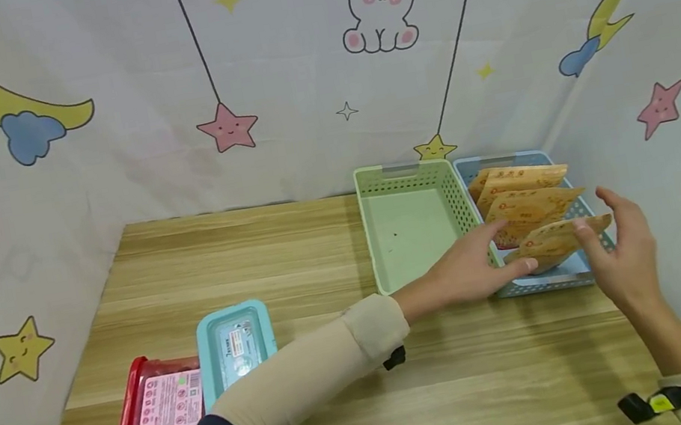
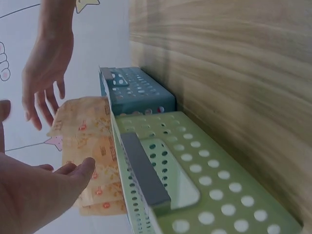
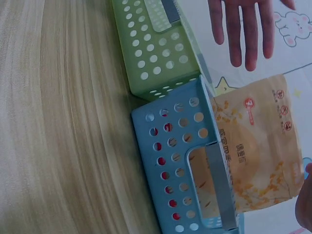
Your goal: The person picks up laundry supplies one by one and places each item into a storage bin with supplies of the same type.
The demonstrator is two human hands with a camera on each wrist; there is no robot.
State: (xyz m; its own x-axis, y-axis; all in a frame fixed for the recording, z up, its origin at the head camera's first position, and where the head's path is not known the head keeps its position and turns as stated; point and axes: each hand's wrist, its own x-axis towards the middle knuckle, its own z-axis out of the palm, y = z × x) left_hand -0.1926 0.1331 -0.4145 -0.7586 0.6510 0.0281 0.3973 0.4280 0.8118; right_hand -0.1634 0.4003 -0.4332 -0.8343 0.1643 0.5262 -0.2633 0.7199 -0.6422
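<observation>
Several light-brown printed packets (image 1: 527, 206) stand in the blue perforated basket (image 1: 548, 284). The front packet (image 3: 261, 146) leans with its upper part above the rim. My left hand (image 1: 469, 266) reaches over the right wall of the green basket (image 1: 412, 230), its thumb at the front packet's left side; its fingers look extended in the right wrist view. At the front packet's right corner is my right hand (image 1: 628, 253), thumb and fingers spread apart. Whether either thumb touches the packet, I cannot tell. Neither hand visibly grips anything.
On the left of the wooden table (image 1: 467, 388) lie a red-rimmed box (image 1: 165, 418) with a pink label and a light-blue lidded container (image 1: 237, 345), partly behind my left sleeve. A patterned white cloth (image 1: 302, 151) hangs behind and at both sides.
</observation>
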